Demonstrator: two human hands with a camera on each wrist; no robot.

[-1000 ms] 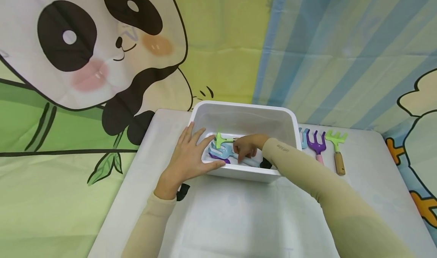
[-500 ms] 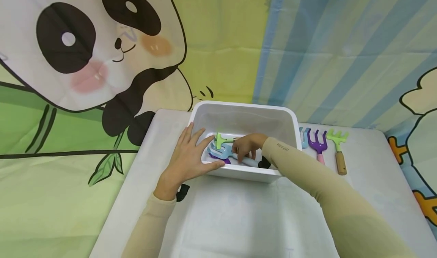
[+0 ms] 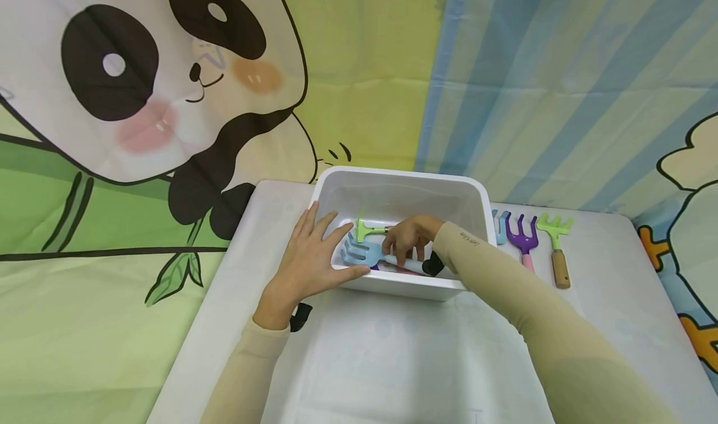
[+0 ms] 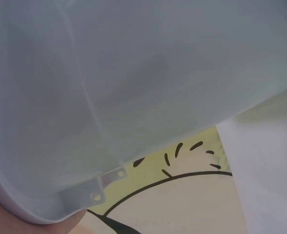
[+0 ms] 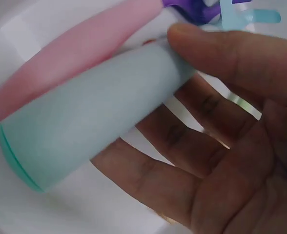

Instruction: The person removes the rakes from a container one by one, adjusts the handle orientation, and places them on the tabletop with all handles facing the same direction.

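Observation:
Inside the white plastic bin (image 3: 404, 174), my right hand (image 3: 408, 237) pinches the pale handle (image 5: 94, 112) of a light blue hand fork (image 3: 361, 252). In the right wrist view the thumb presses on one side of that handle and the fingers curl under the other. Beside it lies a pink handle (image 5: 70, 63) joined to a purple head (image 5: 197, 12). A green rake (image 3: 364, 231) lies behind the blue fork, its handle partly hidden by my right hand. My left hand (image 3: 314, 255) rests with spread, straight fingers on the bin's left corner, touching the rim.
Right of the bin, a purple fork (image 3: 521, 237), a green rake with a wooden handle (image 3: 559, 268) and a partly hidden light blue fork (image 3: 500, 227) lie on the white table (image 3: 606, 324). A printed panda backdrop (image 3: 370, 100) hangs behind.
My right hand has taken hold of the blue hand fork and raised its handle slightly, exposing some pink beneath. My left hand stays in place on the bin.

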